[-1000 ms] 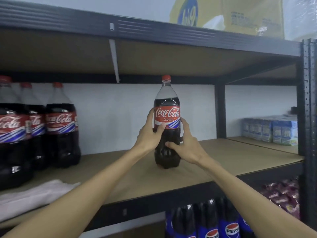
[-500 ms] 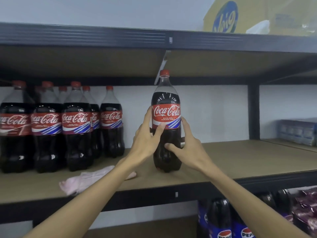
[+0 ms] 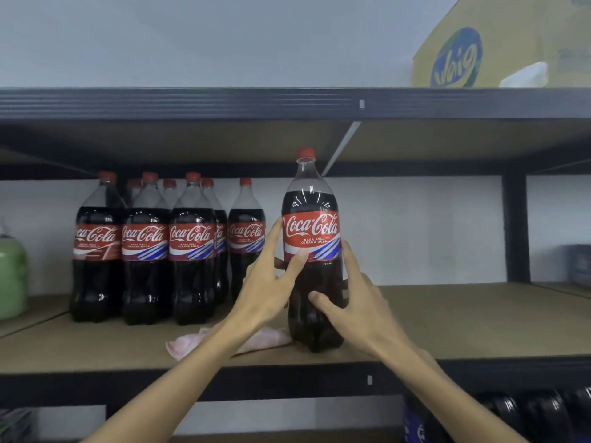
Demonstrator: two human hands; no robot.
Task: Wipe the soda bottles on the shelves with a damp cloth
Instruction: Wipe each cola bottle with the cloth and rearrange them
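A large Coca-Cola bottle (image 3: 311,238) with a red cap stands upright on the brown shelf board (image 3: 463,318). My left hand (image 3: 267,282) holds its left side, thumb across the label's lower edge. My right hand (image 3: 355,302) grips the right side lower down, thumb on the dark body. A pale pink cloth (image 3: 192,343) lies crumpled on the shelf just left of the bottle's base, partly hidden by my left forearm. A group of several more Coca-Cola bottles (image 3: 169,251) stands to the left, further back.
The dark shelf rail above (image 3: 224,103) hangs close over the bottle cap. A yellow carton (image 3: 499,49) sits on the upper shelf. A green container (image 3: 11,273) stands at far left. Dark bottle tops (image 3: 524,414) fill the lower shelf at right. A black upright post (image 3: 515,228) stands at right.
The held bottle has travelled left along the shelf toward the group of bottles, and the view has turned left with it. Both hands keep the same hold.
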